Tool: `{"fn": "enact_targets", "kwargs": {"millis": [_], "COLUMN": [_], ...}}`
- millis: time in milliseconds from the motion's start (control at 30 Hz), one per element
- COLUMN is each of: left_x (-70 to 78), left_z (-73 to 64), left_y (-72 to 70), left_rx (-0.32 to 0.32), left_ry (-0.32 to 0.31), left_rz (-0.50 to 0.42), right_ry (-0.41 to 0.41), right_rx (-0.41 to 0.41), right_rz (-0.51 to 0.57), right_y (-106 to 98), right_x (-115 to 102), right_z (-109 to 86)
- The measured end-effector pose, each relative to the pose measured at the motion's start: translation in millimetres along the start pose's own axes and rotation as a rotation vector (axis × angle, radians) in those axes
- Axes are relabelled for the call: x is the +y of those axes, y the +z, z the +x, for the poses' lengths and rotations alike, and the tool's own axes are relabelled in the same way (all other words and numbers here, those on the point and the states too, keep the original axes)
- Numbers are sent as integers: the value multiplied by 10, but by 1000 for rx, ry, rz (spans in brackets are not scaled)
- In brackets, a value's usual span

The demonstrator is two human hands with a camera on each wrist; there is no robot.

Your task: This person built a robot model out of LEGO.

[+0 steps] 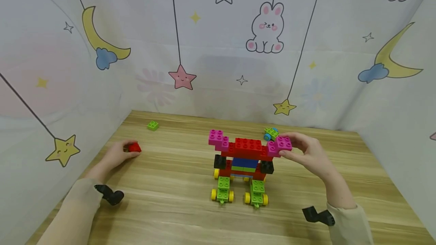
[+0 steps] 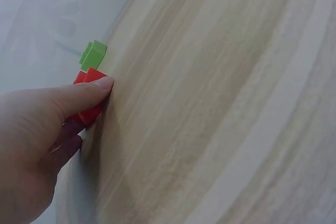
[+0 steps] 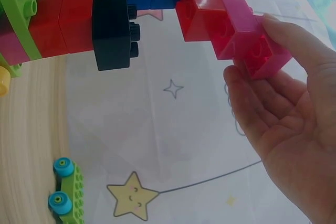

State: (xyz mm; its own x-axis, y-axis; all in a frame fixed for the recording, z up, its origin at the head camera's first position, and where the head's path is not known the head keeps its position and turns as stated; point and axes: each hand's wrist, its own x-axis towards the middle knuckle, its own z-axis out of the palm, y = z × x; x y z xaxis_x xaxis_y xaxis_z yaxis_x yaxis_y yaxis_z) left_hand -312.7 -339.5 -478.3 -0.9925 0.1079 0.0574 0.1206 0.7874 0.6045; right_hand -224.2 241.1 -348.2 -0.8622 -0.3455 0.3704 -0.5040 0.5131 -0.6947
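A toy-brick model stands on the wooden table, with a red top, a blue middle, black side bricks and green wheeled feet with yellow wheels. Pink bricks step up at both of its top ends. My right hand pinches the outer pink brick at the model's right end between thumb and fingers; the right wrist view shows the same pink brick from below. Far to the left, my left hand pinches a red brick low at the tabletop, part of it hidden by the thumb.
A small green brick lies near the back left of the table. Behind the model sits a green wheeled base with blue wheels. A white patterned cloth rises along the table's back and sides.
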Motion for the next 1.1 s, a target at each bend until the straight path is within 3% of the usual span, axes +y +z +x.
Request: {"fn": "enact_targets", "kwargs": {"millis": [200, 333, 567, 800, 1100], "left_x": [24, 138, 484, 993, 1841], "left_z": [14, 29, 72, 78, -7], "left_y": [-47, -117, -255, -338, -382], "left_rx": [-17, -33, 16, 83, 169], "left_ry": [-19, -58, 67, 115, 278], "left_rz": [-48, -116, -78, -53, -97], "right_ry": [5, 5, 4, 1, -5], "right_rx": [-2, 0, 0, -4, -4], "right_rz": [-1, -8, -7, 6, 8], "right_y": [5, 2, 1, -4, -2], "right_x": [-10, -2, 9, -1, -2], "right_z": [6, 6, 2, 0, 4]}}
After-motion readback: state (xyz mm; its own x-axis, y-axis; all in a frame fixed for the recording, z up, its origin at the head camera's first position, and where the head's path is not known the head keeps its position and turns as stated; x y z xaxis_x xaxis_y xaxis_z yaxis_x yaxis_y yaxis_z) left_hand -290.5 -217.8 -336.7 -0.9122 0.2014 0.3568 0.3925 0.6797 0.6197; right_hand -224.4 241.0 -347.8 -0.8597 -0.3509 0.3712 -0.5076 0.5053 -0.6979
